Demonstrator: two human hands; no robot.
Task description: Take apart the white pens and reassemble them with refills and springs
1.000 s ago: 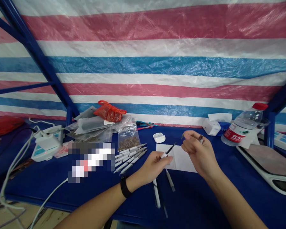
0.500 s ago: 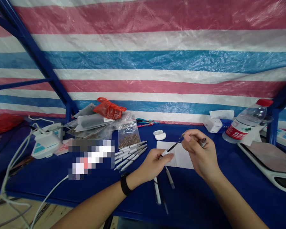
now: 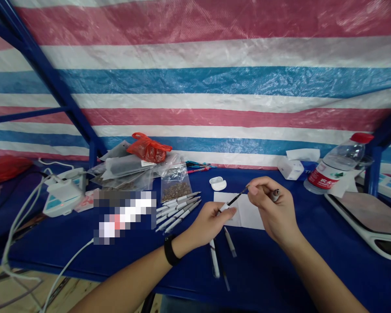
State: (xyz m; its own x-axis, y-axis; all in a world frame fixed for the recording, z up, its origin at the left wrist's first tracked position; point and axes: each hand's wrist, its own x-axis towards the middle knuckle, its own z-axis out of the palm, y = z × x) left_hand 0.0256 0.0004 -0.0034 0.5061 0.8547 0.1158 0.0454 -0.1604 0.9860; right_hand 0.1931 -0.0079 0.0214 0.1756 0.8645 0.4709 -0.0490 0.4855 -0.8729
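Note:
My left hand [image 3: 212,219] is closed round a white pen barrel [image 3: 224,208], from which a dark refill [image 3: 237,199] sticks out up to the right. At the refill's end, the fingertips of my right hand [image 3: 270,202] pinch a small dark piece, perhaps a spring. Tucked in the same hand is a grey tubular pen part [image 3: 276,195]. Below my hands lie a white pen [image 3: 214,259], a grey pen part [image 3: 230,242] and a thin loose refill [image 3: 226,278]. Under both hands is a folded white paper [image 3: 249,213].
Several white pens [image 3: 178,211] lie in a bunch at left, by a bag of small brown parts [image 3: 176,190]. A white earbud case [image 3: 217,183] sits behind the paper. To the right are a tissue pack [image 3: 291,167], a bottle [image 3: 337,167] and a scale [image 3: 368,221].
Both hands keep nearly the same place and grip. The right fingertips sit slightly differently at the refill's end; the view has shifted a little.

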